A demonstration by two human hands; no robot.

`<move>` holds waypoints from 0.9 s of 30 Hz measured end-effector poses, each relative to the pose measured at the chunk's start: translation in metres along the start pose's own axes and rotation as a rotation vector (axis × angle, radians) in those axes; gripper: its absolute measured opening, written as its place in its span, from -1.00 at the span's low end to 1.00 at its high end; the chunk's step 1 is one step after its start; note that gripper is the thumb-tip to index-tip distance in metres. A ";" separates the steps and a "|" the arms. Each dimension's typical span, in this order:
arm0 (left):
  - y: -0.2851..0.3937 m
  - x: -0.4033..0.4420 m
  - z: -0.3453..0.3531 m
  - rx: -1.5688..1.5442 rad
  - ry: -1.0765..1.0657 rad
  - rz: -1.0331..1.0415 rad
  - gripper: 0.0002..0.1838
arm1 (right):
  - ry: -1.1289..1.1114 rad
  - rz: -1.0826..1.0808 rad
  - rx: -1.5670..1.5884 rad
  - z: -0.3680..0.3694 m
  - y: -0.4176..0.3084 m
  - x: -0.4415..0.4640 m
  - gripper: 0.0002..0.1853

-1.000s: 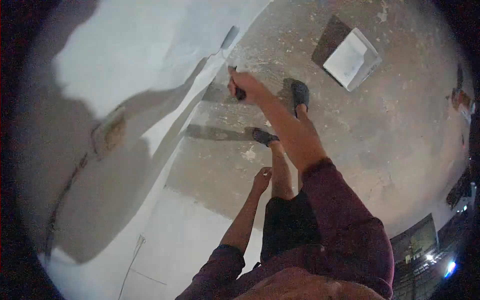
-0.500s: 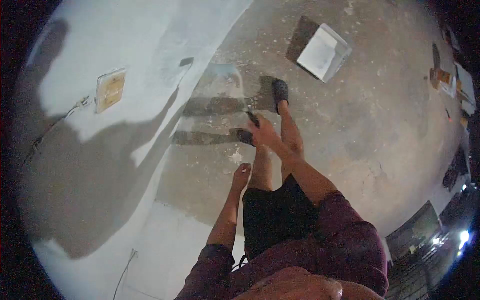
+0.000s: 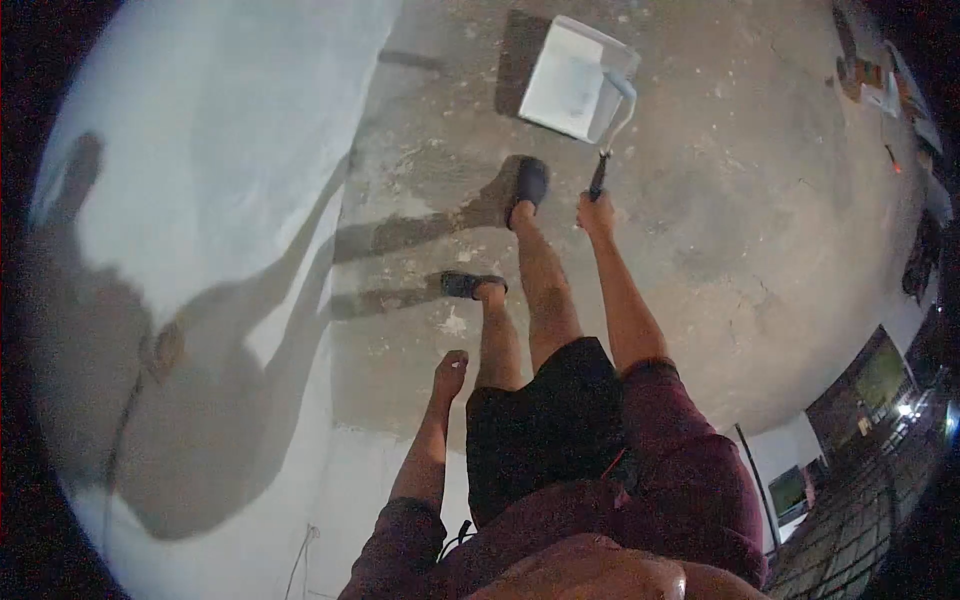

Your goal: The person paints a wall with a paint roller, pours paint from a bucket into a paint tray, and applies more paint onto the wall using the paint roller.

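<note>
My right hand (image 3: pixel 597 214) is closed round the black handle of a paint roller (image 3: pixel 622 100). The roller's bent frame reaches up to the white paint tray (image 3: pixel 568 84), and its head is over the tray's right part; whether it touches cannot be made out. My left hand (image 3: pixel 451 372) hangs low beside my left leg, away from the tray, fingers curled. Whether it holds anything is too small to tell. The tray rests on the grey floor (image 3: pixel 700 240), ahead of my feet.
A pale wall (image 3: pixel 230 120) runs along the left, with my shadow across it. My dark shoes (image 3: pixel 530 182) are on the floor below the tray. Assorted items (image 3: pixel 868 80) lie at the upper right. Cables (image 3: pixel 303 550) show at the lower left.
My right hand and the roller have moved from beside the wall rightward to the tray. The view has shifted, and my left hand still hangs low.
</note>
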State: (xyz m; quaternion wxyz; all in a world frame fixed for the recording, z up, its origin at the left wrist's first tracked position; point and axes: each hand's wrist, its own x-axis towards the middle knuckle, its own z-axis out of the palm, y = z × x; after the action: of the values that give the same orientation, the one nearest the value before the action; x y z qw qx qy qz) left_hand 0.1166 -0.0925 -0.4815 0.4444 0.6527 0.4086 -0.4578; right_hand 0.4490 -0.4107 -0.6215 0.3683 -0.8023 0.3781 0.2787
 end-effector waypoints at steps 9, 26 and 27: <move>0.120 0.074 0.061 0.192 -0.118 0.219 -0.65 | 0.056 -0.048 -0.277 0.023 -0.047 0.192 -0.55; 0.158 0.062 0.012 0.571 0.107 0.065 -0.51 | 0.082 -0.032 -0.188 -0.002 -0.060 0.194 -0.60; 0.170 0.060 0.010 0.613 0.125 0.082 -0.47 | 0.089 -0.035 -0.186 -0.004 -0.056 0.188 -0.60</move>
State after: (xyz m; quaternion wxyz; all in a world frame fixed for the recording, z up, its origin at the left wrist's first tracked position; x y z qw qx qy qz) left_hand 0.2891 -0.1408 -0.5056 0.2191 0.7990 0.2516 -0.5003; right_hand 0.6001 -0.4649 -0.7347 0.2799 -0.8510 0.3525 0.2704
